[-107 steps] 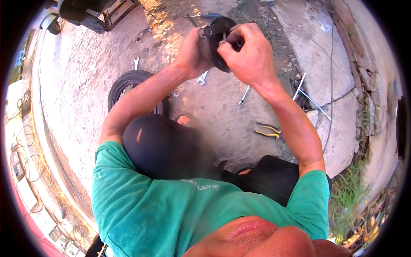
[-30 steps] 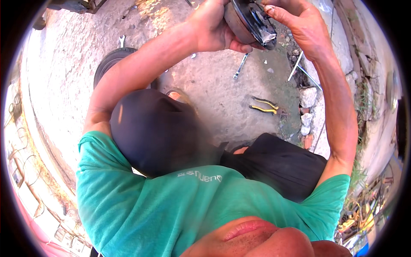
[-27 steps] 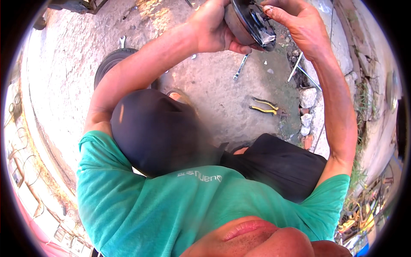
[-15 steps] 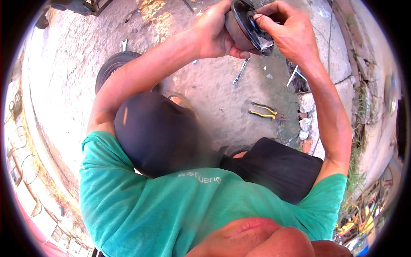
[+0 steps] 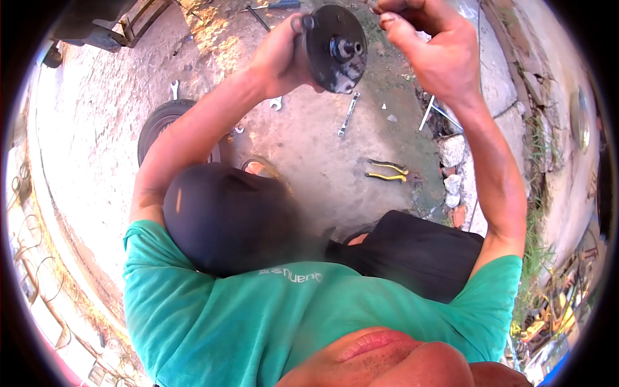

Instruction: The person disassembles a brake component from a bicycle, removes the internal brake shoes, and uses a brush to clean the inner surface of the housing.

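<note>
My left hand point(image 5: 277, 58) is wrapped round the edge of a round black metal hub plate point(image 5: 325, 61), held up off the ground. Its flat face is turned to the right, with a stub shaft standing out of the middle and pale grey smears on the lower part. To the right of it, apart from the plate, is my right hand point(image 5: 442, 55). The thumb and fingers there are pinched together near the top edge of the view; whatever they hold is too small to make out.
On the concrete lie a ring spanner point(image 5: 349, 115), yellow-handled pliers point(image 5: 387, 171), an open-ended spanner point(image 5: 175, 89) and a blue-handled screwdriver point(image 5: 284, 5). A tyre point(image 5: 161, 122) lies by my left forearm. Stones and brick pieces point(image 5: 452, 151) edge the ground on the right.
My right hand has come away from the plate, its fingers still pinched. My left hand has moved left with the plate and turned its face more toward view.
</note>
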Motion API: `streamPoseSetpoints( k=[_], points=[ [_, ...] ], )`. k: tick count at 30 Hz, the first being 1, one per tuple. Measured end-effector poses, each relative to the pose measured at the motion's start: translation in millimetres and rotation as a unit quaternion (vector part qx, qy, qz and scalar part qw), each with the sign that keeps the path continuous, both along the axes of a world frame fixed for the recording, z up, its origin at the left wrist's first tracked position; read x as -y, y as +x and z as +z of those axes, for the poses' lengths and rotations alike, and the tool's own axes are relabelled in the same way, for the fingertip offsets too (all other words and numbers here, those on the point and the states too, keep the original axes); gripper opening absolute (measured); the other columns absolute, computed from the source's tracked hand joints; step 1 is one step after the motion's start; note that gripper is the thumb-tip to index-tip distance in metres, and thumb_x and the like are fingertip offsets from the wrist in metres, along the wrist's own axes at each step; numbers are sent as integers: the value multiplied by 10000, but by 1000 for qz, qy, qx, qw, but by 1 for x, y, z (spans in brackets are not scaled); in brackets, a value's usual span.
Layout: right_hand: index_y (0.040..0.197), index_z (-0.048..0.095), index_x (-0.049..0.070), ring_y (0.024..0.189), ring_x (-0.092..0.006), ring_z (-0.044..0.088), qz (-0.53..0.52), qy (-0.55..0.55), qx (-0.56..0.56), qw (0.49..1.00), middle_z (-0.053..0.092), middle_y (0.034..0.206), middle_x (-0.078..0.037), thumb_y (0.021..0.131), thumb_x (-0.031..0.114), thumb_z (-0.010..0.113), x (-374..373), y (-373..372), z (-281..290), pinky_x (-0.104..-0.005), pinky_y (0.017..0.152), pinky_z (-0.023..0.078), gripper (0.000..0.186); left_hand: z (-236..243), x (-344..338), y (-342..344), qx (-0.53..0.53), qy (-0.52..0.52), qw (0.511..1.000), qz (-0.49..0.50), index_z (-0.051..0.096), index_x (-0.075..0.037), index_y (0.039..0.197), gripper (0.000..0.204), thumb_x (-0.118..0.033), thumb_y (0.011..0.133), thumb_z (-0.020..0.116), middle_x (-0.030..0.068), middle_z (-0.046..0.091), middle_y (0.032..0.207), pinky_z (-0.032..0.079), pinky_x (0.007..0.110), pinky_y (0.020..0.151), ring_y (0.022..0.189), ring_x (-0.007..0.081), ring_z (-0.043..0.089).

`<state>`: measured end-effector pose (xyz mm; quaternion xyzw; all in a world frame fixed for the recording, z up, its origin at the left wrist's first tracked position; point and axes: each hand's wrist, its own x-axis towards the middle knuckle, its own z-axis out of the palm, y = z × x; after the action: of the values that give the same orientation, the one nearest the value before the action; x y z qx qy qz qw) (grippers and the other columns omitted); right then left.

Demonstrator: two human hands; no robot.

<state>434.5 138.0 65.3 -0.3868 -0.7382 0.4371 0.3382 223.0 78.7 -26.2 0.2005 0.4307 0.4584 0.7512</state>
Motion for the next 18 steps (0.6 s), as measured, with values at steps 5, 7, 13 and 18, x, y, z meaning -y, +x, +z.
streamPoseSetpoints(
  k=[5,7,13,18],
  points=[
    [1089,735,7,848,-109,682,102,-87,78,988,744,932,-51,927,18,678,-14,14,12,-274,756,544,172,-11,8,-11,-58,61,995,-54,550,-49,1433,496,-317,1021,481,120,659,1347,507,384,1060,1217,218,637],
    [1095,739,18,839,-127,693,165,-9,98,981,750,932,-68,921,31,690,-18,19,8,-283,745,543,182,-14,8,-5,-95,158,978,-99,508,-40,1484,532,-309,1027,469,126,619,1407,478,373,1094,1268,206,603],
    [1085,734,24,797,-163,712,203,82,95,971,759,916,-106,909,59,715,-18,18,-1,-301,714,546,180,-5,12,-3,-185,204,948,-162,462,-20,1526,577,-220,986,431,113,610,1403,448,307,1093,1251,159,591],
    [1074,725,22,798,-138,709,178,-8,115,977,767,914,-96,925,81,723,-14,16,4,-292,711,552,160,0,15,0,-166,177,958,-155,471,-23,1522,575,-205,978,429,103,621,1381,453,303,1083,1239,147,594]
  ],
)
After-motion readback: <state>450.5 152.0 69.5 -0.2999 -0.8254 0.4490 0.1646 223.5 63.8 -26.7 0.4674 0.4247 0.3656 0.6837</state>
